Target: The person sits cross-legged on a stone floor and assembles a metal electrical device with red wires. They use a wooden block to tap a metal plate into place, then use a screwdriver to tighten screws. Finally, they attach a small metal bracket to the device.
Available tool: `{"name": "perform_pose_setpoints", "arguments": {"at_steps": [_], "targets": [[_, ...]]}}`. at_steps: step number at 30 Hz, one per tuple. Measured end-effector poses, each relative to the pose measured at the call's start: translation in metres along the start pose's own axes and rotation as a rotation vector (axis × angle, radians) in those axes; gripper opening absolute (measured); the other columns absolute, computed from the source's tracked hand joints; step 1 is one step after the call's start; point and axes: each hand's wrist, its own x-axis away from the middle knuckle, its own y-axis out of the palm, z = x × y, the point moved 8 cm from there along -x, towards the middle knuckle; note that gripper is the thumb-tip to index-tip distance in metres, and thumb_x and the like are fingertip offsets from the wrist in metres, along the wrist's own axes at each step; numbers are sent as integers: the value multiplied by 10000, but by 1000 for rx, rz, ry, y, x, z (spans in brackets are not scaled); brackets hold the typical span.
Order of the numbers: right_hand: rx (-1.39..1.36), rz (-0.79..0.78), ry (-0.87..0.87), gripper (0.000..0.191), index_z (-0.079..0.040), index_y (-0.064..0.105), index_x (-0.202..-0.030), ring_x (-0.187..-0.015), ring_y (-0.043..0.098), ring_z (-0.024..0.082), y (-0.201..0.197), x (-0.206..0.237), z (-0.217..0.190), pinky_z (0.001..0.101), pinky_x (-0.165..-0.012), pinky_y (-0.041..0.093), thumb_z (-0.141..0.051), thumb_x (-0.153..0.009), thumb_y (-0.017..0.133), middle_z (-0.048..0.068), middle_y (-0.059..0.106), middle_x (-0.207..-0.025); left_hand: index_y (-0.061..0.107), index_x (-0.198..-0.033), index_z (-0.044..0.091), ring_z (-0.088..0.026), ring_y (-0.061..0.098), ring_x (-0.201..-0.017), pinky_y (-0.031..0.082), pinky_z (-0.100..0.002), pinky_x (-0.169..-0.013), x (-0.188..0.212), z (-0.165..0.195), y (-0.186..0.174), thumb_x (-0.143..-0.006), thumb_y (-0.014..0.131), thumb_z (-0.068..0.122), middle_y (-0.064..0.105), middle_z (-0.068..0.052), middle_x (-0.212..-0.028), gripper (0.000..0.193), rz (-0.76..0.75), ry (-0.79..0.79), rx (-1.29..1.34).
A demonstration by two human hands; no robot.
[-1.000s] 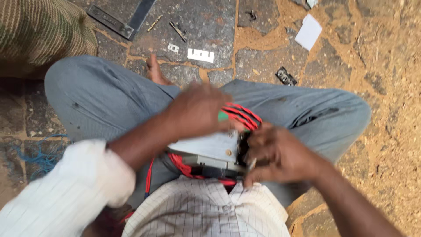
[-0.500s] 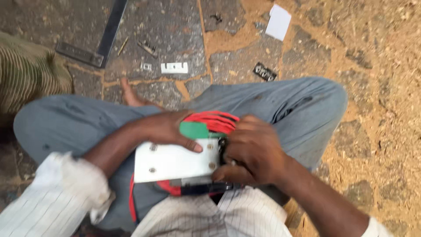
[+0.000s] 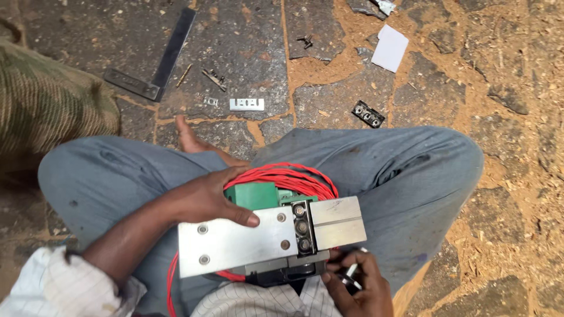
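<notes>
Green-bodied electric planer [image 3: 267, 235], lying sole-up across the lap of a seated person, lower centre of the frame. Bright metal sole in two plates, the longer to the left with screw heads showing, the shorter to the right; between them the cutter drum [image 3: 301, 227] with three bolt heads in a row.

Left hand [image 3: 211, 196]: comes in from the lower left, rests over the green housing, thumb lying on the upper edge of the long plate. Grip closed about the planer body, steadying it.

Right hand [image 3: 358, 287]: bottom edge of the frame, just below the short plate. Fingers curled shut around a small metal tool [image 3: 351, 272]; what kind of tool cannot be told.

Red cord [image 3: 288, 175]: twisted, looped behind the planer at the upper side, with one strand trailing down the left toward the bottom edge.

Clothing: grey trousers [image 3: 399, 170], legs crossed, a bare foot [image 3: 191, 141] showing left of centre; pale checked shirt [image 3: 53, 290] at the lower left and bottom.

Stone floor [image 3: 247, 53], cracked slabs, sawdust thick in the joints and over the right side. On it, upper half of the frame:
- steel try square [image 3: 161, 61], upper left;
- small flat metal plate [image 3: 247, 104], centre;
- loose screws and a clip [image 3: 214, 78], near the plate;
- black block with three holes [image 3: 368, 114], right of centre;
- white card [image 3: 390, 48], upper right.

Striped woven sack [image 3: 47, 105], far left edge.
</notes>
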Motion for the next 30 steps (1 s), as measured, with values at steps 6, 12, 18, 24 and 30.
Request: {"name": "perform_pose_setpoints", "arguments": {"at_steps": [6,12,18,24,30], "targets": [[-193,52,-165,285,-52,535,-790,-900,704,79,2,-9,-22,222,-788,566,31,-756,806,133,792,-1053,422,-1515,90,-242,647,-1275,487,-337,-1070,17,10,0,-566,882,445,668,-139,-1385,1113,63,-79,162],[-16,-103,28,162,-45,637,-944,-805,627,127,-15,-38,-32,284,-679,542,0,-889,783,172,739,-947,445,-1493,15,-258,593,-1330,420,-370,-1116,49,21,22,-629,923,421,651,-156,-1421,1067,354,145,297],[-24,-149,-190,113,-6,708,-986,-995,713,165,-31,-39,-47,300,-864,574,-16,-877,737,151,795,-1009,256,-1576,47,-319,591,-1330,467,-385,-1107,41,-7,26,-657,868,584,558,-249,-1436,1227,266,-207,95],[-117,433,-236,109,-54,640,-1150,-1028,715,240,-179,-48,-49,389,-940,605,-114,-1059,639,172,711,-1198,492,-1460,103,-423,530,-1301,419,-453,-1069,62,42,-6,-746,775,641,483,-266,-1468,937,396,-29,-505],[577,276,277,510,41,701,-1286,-1049,714,321,-184,-100,66,409,-927,520,-288,-898,729,239,772,-1148,596,-1419,172,-345,503,-1378,302,-446,-1197,18,39,-71,-788,761,587,555,-144,-1476,773,230,-88,-620]]}}
